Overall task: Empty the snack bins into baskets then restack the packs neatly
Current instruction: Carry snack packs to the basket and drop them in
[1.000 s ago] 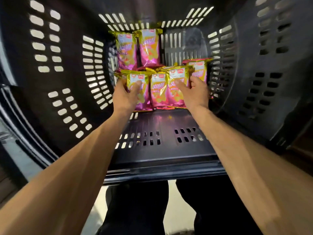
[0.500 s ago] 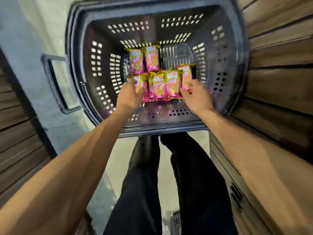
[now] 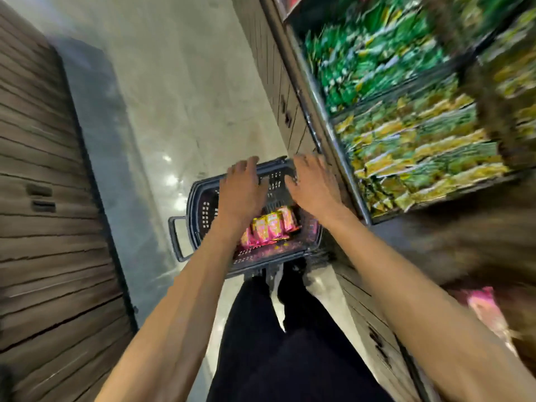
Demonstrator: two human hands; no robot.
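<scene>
Floor (image 3: 179, 97) at centre bears basket (image 3: 203, 210); left hand (image 3: 242, 188) and right hand (image 3: 311, 187) hover spread, empty, and a clumsy reach could topple packs (image 3: 269, 227).

The person is wearing plain black trousers (image 3: 290, 352), loose at the legs. Both forearms (image 3: 179, 300) are showing bare right to the frame's edge, and the left hand (image 3: 242, 188) and right hand (image 3: 311, 187) are bare too.
</scene>
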